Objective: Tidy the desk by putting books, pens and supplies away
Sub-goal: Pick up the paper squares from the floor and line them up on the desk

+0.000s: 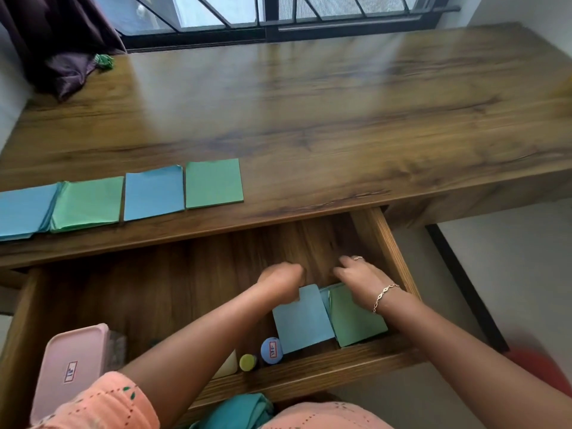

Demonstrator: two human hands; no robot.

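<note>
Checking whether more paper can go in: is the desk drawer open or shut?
Open. The drawer is pulled well out from under the desk, its wooden floor exposed, and paper stacks lie inside it.

Wooden desk (340, 103) with dark grain, its smooth top showing a soft sheen. Matching wooden drawer (139, 289). Matt blue paper pad (301, 320) and matt green paper pad (356, 320). Smooth pink plastic box (71, 366). Satiny purple cloth curtain (62, 41). Thin metal bracelet (383, 295).
</note>
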